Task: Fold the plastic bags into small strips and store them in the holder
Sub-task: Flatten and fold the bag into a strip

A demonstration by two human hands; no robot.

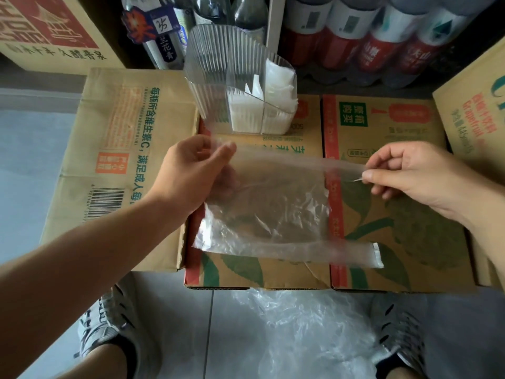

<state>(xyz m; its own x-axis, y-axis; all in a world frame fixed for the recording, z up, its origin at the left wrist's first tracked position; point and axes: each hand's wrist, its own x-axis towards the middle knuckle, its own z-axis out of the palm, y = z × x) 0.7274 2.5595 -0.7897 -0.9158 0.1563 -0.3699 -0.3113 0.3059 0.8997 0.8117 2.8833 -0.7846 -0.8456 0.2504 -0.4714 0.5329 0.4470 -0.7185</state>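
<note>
We hold the clear plastic bag (267, 209) stretched across the middle of the frame, above the cardboard boxes (396, 127). Our left hand (191, 170) curls round its upper left corner, thumb and fingers pinching the film. Our right hand (410, 173) pinches the upper right edge between thumb and forefinger, the other fingers loosely bent. The bag's lower edge droops toward the box tops. The ribbed clear holder (218, 50) stands at upper centre, part filled with folded white strips (246, 116), and more loose bags (300, 324) lie on the floor at the bottom. We judge the main risk to be the film itself: thin and slippery, it could slide from either pinch or crease unevenly, giving a crooked strip. A wide sweep of the left hand might also knock the nearby holder.
</note>
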